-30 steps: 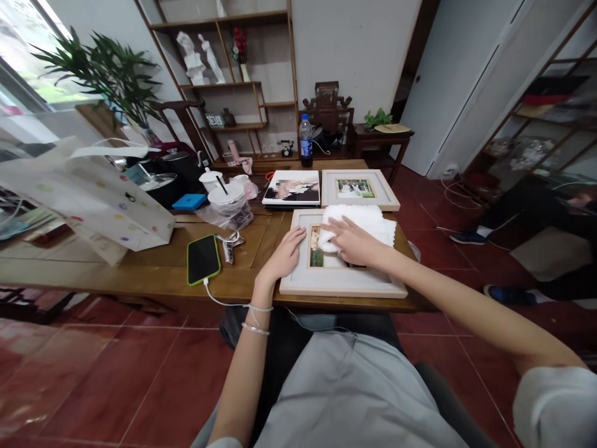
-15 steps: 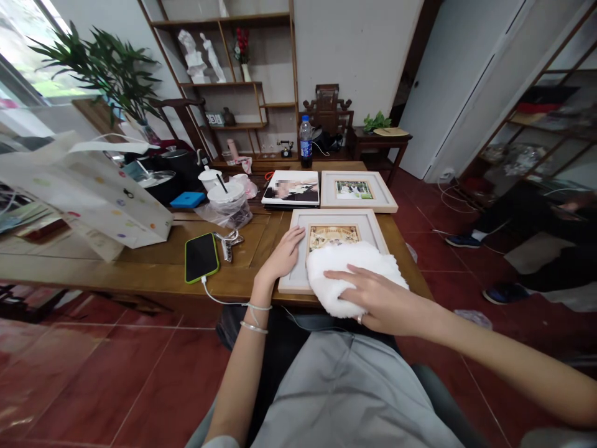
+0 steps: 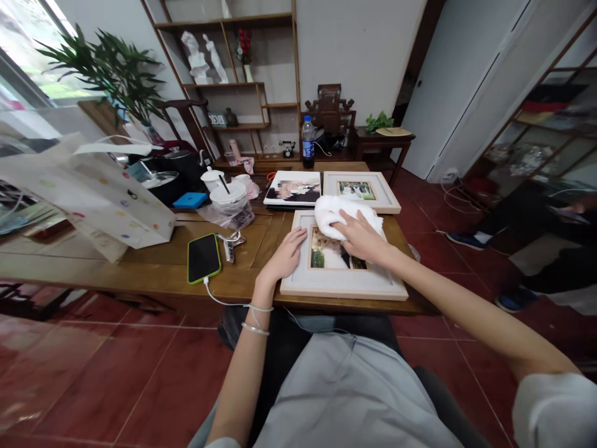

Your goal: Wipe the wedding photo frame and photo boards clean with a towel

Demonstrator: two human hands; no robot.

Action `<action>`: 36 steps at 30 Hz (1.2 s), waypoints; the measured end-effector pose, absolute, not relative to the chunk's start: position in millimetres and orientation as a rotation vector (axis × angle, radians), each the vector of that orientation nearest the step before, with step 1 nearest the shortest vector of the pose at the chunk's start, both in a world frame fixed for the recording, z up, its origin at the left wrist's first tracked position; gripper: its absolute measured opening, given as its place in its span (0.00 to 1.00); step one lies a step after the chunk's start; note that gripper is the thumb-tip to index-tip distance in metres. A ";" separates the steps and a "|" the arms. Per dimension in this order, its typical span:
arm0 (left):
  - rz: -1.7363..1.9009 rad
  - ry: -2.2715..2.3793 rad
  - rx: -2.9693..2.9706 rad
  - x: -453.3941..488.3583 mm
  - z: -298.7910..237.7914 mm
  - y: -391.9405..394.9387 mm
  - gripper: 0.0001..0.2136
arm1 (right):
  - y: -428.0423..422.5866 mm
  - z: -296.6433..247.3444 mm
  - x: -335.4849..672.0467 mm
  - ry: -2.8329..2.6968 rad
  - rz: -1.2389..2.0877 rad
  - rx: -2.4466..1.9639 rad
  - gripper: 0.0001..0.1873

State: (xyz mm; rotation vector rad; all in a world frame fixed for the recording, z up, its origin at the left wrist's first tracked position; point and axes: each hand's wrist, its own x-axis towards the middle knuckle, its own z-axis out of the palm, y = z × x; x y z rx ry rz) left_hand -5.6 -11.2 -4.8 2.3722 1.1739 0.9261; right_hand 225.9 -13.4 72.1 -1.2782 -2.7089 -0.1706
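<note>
A light wooden picture frame (image 3: 345, 287) with a white mat lies flat near the table's front edge, holding a photo (image 3: 321, 255). Across its left edge rests my left hand (image 3: 285, 254), fingers stretched out and lying flat on the border. My right hand (image 3: 361, 236) presses a fluffy white cloth (image 3: 332, 211) against the far part of the frame, fingers curled into it. The cloth and hand hide the photo's upper part and the frame's far right corner.
Behind lie a photo album (image 3: 293, 188) and a second framed photo (image 3: 380, 198). On the table's left are a charging phone (image 3: 204, 258), a lidded cup (image 3: 228, 202) and a paper bag (image 3: 116, 199). A bottle (image 3: 308, 143) stands behind. A person's legs (image 3: 508, 211) are at right.
My right hand has slid the cloth away from me, from the frame's near right part to its far edge, uncovering the photo's lower part. My left hand stays on the left edge.
</note>
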 end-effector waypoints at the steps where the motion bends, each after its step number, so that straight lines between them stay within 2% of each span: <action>1: 0.929 1.174 2.369 -5.4 -4.7 -11.4 0.22 | -8.4 71.7 220.1 -2.704 -0.200 -1.276 0.29; 6: 0.959 1.175 2.352 -4.3 -4.5 -11.7 0.22 | -18.8 70.8 196.5 -2.874 -0.203 -1.167 0.28; 14: 0.934 1.223 2.359 -3.0 -1.3 -14.4 0.20 | -95.8 95.3 189.8 -3.082 -0.106 -0.919 0.17; 19: 0.923 1.238 2.363 -2.8 -1.6 -14.1 0.20 | -134.8 123.6 209.6 -3.103 0.117 -0.840 0.19; 23: 0.940 1.227 2.367 -3.4 -3.9 -12.8 0.19 | -134.2 138.9 231.5 -3.068 0.229 -0.909 0.22; 27: 0.951 1.224 2.372 -3.5 -5.8 -12.0 0.19 | -102.4 122.4 234.8 -3.040 0.152 -1.095 0.24; 31: 0.939 1.235 2.364 -3.3 -5.6 -11.4 0.20 | -74.1 82.9 213.5 -2.892 -0.119 -1.295 0.27; 36: 0.946 1.073 2.393 -4.0 1.6 -14.4 0.19 | -87.5 61.2 179.2 -2.811 -0.154 -1.135 0.25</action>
